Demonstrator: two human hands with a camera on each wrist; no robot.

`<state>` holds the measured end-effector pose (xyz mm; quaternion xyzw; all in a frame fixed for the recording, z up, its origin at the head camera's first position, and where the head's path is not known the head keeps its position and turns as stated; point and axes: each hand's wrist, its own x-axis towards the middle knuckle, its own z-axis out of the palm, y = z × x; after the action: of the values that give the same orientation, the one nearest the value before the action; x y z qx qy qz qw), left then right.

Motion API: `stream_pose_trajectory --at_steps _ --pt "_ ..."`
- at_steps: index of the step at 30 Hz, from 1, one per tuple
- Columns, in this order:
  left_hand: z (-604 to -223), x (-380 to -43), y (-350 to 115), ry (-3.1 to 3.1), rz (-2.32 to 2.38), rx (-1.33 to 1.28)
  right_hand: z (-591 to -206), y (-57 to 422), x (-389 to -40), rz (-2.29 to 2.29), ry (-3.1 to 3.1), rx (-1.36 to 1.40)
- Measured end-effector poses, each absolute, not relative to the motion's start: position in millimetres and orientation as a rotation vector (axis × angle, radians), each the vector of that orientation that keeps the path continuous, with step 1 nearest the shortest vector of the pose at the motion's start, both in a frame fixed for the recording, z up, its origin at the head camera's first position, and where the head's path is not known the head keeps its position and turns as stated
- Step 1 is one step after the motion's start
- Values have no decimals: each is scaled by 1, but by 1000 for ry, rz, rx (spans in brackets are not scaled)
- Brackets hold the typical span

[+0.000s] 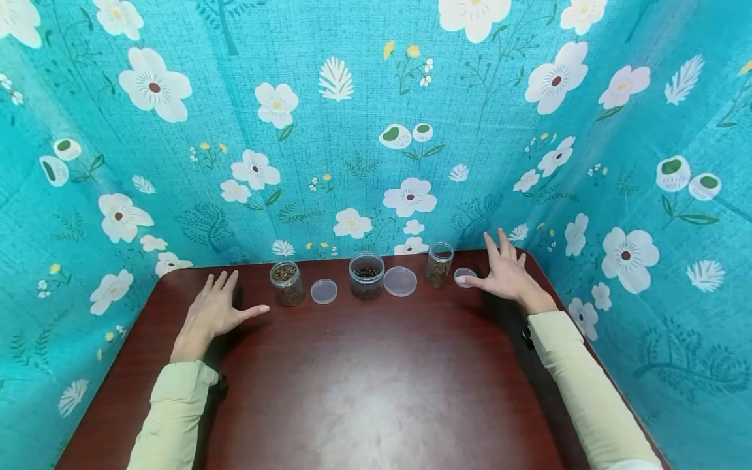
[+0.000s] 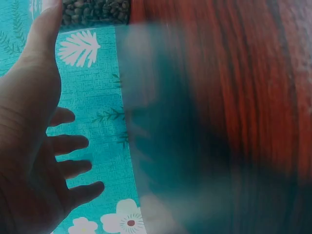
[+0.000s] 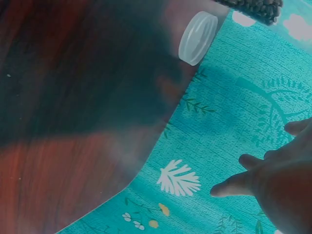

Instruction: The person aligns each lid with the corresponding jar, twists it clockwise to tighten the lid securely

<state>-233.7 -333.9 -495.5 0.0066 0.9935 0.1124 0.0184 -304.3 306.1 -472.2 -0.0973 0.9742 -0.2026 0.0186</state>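
My left hand (image 1: 213, 314) is held with fingers spread, left of a clear jar (image 1: 288, 287) of brown pieces, its thumb pointing toward it. In the left wrist view that jar's dark, bean-like contents (image 2: 95, 12) show beyond the thumb. At the far right, my right hand (image 1: 506, 273) also has its fingers stretched out and grips nothing. Its thumb overlaps the edge of a small clear lid (image 1: 466, 272) in the head view. Left of that lid stands a narrow jar (image 1: 438, 269), partly filled with brown bits. The right wrist view shows the lid (image 3: 197, 39) apart from the fingers.
Between the outer jars, a wider jar (image 1: 367, 281) with dark contents stands open on the reddish-brown table (image 1: 364, 378). A large round lid (image 1: 401, 282) lies to its right, a smaller lid (image 1: 324, 292) to its left. A blue flowered curtain (image 1: 352, 130) hangs behind the table and along its sides.
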Motion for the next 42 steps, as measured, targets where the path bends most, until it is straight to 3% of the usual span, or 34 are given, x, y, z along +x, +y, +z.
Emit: stream_pose_trajectory --at_steps 19,42 --pt "-495 -234 -319 3146 402 94 -453 279 -295 -644 3085 -418" --pt "-507 -234 -304 3185 460 104 -426 225 -283 -696 3160 -782"
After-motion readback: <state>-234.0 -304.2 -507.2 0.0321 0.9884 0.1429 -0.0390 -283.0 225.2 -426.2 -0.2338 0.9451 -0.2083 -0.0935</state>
